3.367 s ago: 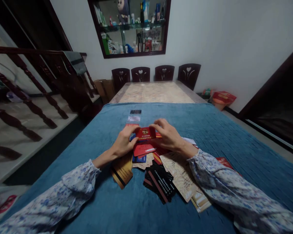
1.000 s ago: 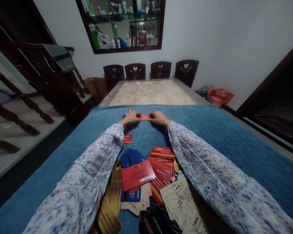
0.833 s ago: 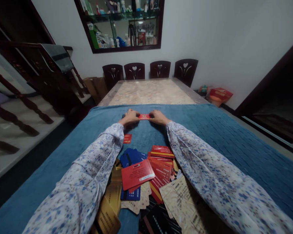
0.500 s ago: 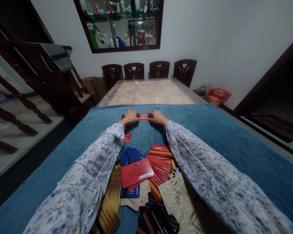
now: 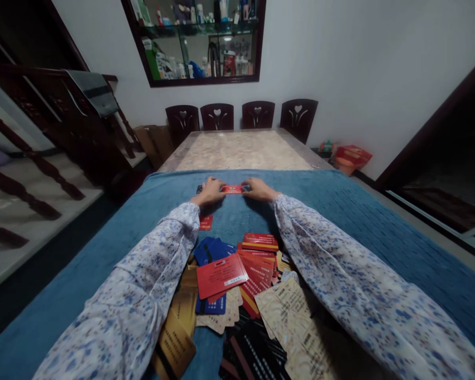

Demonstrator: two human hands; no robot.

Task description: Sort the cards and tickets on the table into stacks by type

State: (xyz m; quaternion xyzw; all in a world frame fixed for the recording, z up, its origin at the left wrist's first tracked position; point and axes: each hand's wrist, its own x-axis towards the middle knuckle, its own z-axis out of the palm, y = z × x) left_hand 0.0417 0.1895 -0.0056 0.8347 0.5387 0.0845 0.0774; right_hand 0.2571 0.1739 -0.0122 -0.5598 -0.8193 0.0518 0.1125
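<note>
A small red card (image 5: pixel 233 189) lies at the far part of the blue cloth, between my two hands. My left hand (image 5: pixel 211 191) has its fingers bent down on the card's left end. A dark card (image 5: pixel 199 189) peeks out on that hand's outer side. My right hand (image 5: pixel 259 190) is at the card's right edge, thumb and fingers slightly apart; a dark gap shows between them. Nearer to me, a single red card (image 5: pixel 206 222) lies by my left sleeve. Between my forearms spreads a heap with red cards (image 5: pixel 221 275), blue cards (image 5: pixel 210 250), gold cards (image 5: pixel 178 332), black cards (image 5: pixel 257 351) and cream patterned cards (image 5: pixel 296 316).
The blue cloth (image 5: pixel 364 237) covers the near part of a table (image 5: pixel 241 150) with a pale marbled top. Several dark chairs (image 5: pixel 258 115) stand behind it. A wooden railing (image 5: pixel 35 158) is at the left; a red bag (image 5: pixel 353 154) sits on the floor at the right.
My right hand has shifted slightly right, away from the red card's end, and its fingers look more parted. My left hand stays about where it was. The heap looks the same.
</note>
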